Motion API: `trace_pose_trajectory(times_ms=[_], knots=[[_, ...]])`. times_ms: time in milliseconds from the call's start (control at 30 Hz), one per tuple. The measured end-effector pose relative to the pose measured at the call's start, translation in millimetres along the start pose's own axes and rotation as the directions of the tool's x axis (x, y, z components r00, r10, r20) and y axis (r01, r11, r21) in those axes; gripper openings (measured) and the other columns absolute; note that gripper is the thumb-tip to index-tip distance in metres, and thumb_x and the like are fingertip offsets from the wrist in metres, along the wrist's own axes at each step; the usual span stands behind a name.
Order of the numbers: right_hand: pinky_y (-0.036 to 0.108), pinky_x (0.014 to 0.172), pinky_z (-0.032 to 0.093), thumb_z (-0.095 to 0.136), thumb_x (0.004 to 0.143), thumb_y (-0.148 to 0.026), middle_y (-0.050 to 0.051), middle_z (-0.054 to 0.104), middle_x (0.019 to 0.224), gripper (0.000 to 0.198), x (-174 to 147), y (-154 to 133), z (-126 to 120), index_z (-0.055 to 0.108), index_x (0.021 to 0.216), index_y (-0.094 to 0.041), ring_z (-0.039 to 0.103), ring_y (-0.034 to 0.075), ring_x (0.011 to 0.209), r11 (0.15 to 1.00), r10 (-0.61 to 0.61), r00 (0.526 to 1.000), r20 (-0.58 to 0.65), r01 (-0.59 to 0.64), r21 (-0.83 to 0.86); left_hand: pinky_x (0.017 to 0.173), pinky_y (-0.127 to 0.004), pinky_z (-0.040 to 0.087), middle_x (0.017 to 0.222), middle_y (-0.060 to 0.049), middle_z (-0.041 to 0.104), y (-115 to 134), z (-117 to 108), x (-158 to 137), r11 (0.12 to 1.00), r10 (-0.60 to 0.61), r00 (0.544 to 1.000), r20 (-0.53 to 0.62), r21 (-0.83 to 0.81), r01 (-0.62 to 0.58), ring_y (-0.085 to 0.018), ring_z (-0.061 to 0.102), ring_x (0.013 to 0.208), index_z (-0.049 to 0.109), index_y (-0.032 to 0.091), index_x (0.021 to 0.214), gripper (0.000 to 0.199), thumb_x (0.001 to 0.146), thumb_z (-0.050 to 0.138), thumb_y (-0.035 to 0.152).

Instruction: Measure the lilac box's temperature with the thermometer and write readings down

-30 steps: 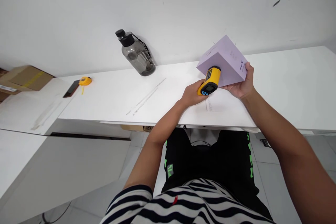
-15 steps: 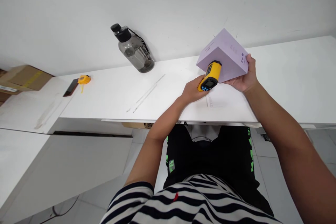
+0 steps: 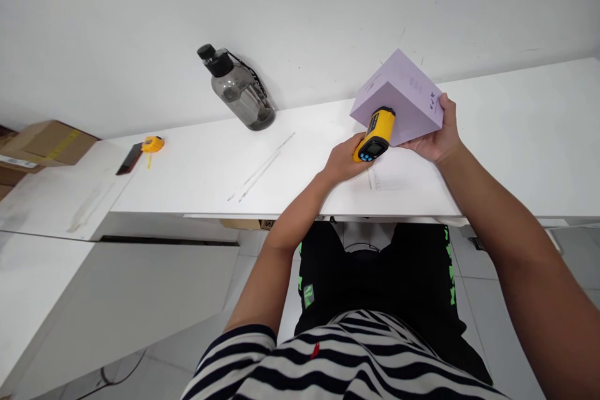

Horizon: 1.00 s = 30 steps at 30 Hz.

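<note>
Left grip (image 3: 344, 159), curled round thermometer (image 3: 382, 127); right grip (image 3: 443, 140), spread, cupping box (image 3: 412, 94)

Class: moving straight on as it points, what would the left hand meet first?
Probably the lilac box, ahead of the yellow device the left hand holds; whether they touch is unclear.

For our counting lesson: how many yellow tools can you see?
2: the thermometer in the left hand, and the tape measure on the table, left of the bottle. Others may be hidden behind the purple box.
</note>
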State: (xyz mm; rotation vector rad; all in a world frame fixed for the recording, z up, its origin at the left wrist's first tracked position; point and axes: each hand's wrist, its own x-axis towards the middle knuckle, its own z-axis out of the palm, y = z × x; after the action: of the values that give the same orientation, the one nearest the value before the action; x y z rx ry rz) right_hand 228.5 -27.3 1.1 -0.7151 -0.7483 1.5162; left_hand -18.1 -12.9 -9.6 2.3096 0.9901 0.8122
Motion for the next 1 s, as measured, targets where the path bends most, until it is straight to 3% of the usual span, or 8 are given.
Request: trace_pose_trajectory(times_ms=[267, 467, 767, 1000], knots=[[0.067, 0.108, 0.047, 0.055, 0.084, -0.074, -0.001, 0.063, 0.145, 0.06, 3.5, 2.6, -5.2, 0.059, 0.13, -0.036, 0.057, 0.035, 0.128, 0.999, -0.015, 0.999, 0.03, 0.017, -0.049, 0.077, -0.033, 0.054, 0.116, -0.006, 0.074, -3.0, -0.7, 0.1, 0.998, -0.035, 0.999, 0.033, -0.05, 0.036, -0.022, 0.072, 0.096, 0.049, 0.025, 0.136, 0.062, 0.083, 0.073, 0.044], [0.064, 0.105, 0.049, 0.052, 0.083, -0.076, 0.002, 0.06, 0.15, 0.067, 4.4, 2.2, -6.0, 0.056, 0.138, -0.037, 0.057, 0.036, 0.128, 0.993, -0.023, 0.998, 0.055, 0.03, -0.115, 0.082, -0.033, 0.052, 0.119, -0.007, 0.072, 2.9, -3.4, 0.5, 0.995, -0.066, 0.996, 0.068, -0.07, 0.071, -0.023, 0.071, 0.101, 0.052, 0.024, 0.13, 0.054, 0.083, 0.072, 0.042], [0.062, 0.105, 0.048, 0.035, 0.087, -0.077, 0.007, 0.054, 0.155, 0.08, 2.1, -2.0, -2.6, 0.037, 0.154, -0.034, 0.058, 0.034, 0.127, 0.955, -0.02, 0.995, 0.094, 0.047, -0.294, 0.078, -0.032, 0.051, 0.115, -0.007, 0.072, 5.2, -3.7, 1.1, 0.992, -0.099, 0.991, 0.089, -0.075, 0.105, -0.022, 0.07, 0.097, 0.052, 0.024, 0.128, 0.053, 0.083, 0.072, 0.044], [0.061, 0.101, 0.05, 0.032, 0.089, -0.074, 0.01, 0.056, 0.153, 0.079, 2.1, -3.1, -1.8, 0.04, 0.154, -0.03, 0.058, 0.034, 0.125, 0.94, -0.037, 0.998, 0.042, 0.049, -0.338, 0.073, -0.031, 0.05, 0.108, -0.006, 0.073, 3.8, -3.4, 2.0, 0.994, -0.089, 0.992, 0.092, -0.059, 0.095, -0.021, 0.07, 0.091, 0.054, 0.023, 0.124, 0.05, 0.083, 0.073, 0.045]])
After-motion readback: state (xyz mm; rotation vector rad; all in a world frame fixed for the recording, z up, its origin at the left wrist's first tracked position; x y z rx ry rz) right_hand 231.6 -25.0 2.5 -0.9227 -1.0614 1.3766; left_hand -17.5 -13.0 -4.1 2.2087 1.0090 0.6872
